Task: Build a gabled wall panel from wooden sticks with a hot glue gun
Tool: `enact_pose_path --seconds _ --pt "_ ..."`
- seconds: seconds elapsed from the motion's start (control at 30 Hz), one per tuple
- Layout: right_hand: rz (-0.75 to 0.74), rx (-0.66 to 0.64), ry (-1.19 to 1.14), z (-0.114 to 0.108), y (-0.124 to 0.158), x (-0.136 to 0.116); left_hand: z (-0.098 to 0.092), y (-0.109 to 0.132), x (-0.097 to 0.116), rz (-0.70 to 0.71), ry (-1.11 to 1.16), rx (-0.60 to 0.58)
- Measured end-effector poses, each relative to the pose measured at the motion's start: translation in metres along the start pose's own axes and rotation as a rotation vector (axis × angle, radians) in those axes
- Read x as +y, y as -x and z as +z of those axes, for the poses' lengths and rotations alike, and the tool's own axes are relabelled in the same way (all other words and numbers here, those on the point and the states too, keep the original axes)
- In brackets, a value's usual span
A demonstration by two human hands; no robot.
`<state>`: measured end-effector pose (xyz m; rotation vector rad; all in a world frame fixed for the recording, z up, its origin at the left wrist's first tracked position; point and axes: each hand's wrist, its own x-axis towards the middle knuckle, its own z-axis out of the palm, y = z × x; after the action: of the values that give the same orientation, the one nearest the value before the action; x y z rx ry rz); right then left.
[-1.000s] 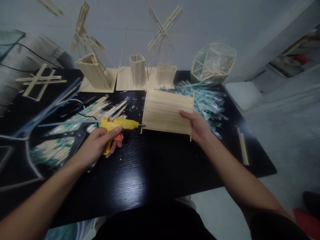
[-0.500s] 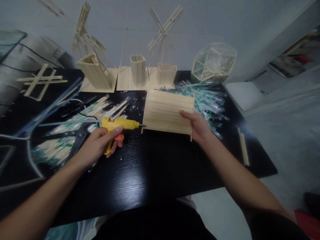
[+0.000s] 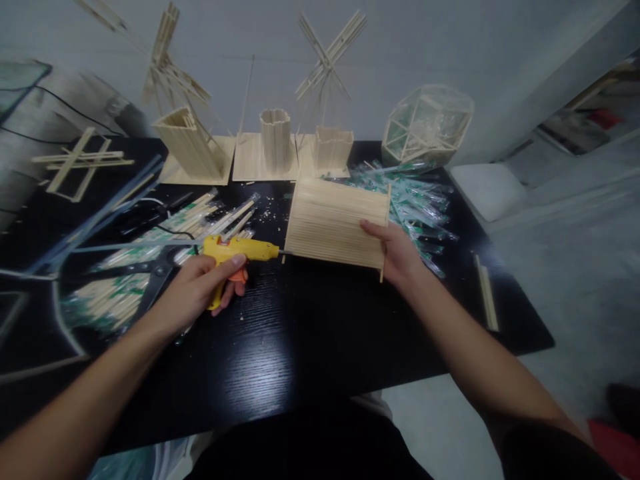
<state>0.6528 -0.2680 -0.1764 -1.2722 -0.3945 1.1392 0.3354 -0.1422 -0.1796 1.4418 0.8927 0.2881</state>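
My left hand (image 3: pixel 200 288) is closed around a yellow glue gun (image 3: pixel 235 252) with an orange trigger, its nozzle pointing right at the lower left edge of a flat panel of wooden sticks (image 3: pixel 333 223). My right hand (image 3: pixel 395 252) grips that panel at its right edge, thumb on top, and holds it tilted just above the black table (image 3: pixel 300 340).
Stick-built windmills (image 3: pixel 325 143), a stick cup (image 3: pixel 275 139) and a polyhedron frame (image 3: pixel 425 127) stand along the back. Loose wrapped sticks (image 3: pixel 150 260) lie at the left, clear wrappers (image 3: pixel 420 200) at the right. A single stick (image 3: pixel 486 293) lies near the right edge.
The glue gun's nozzle has crept slightly right, closer to the panel's lower left edge. Both hands otherwise stay where they were.
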Motion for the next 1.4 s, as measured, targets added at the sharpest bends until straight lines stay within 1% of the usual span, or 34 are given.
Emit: enact_pose_path --seconds 0.23,0.57,0.9,1.03,1.27,1.4 --pt "-0.003 0.014 -0.015 0.001 0.0 -0.002 0.001 -0.002 -0.003 0.01 0.005 0.034" --pt "-0.04 -0.005 -0.024 -0.002 -0.002 0.003 0.003 0.0 0.001 0.027 0.057 0.028" --pt "-0.044 -0.018 0.032 -0.002 -0.001 0.004 0.003 -0.002 0.002 0.037 0.12 0.031" --pt "-0.041 -0.009 0.02 -0.001 -0.001 0.004 0.004 -0.003 0.003 0.017 0.126 0.065" --pt "-0.021 -0.005 -0.011 0.003 0.002 0.004 0.006 -0.002 0.009 0.062 0.132 0.137" --pt "-0.031 -0.011 -0.004 0.004 0.002 0.003 0.006 -0.002 0.009 0.07 0.152 0.15"
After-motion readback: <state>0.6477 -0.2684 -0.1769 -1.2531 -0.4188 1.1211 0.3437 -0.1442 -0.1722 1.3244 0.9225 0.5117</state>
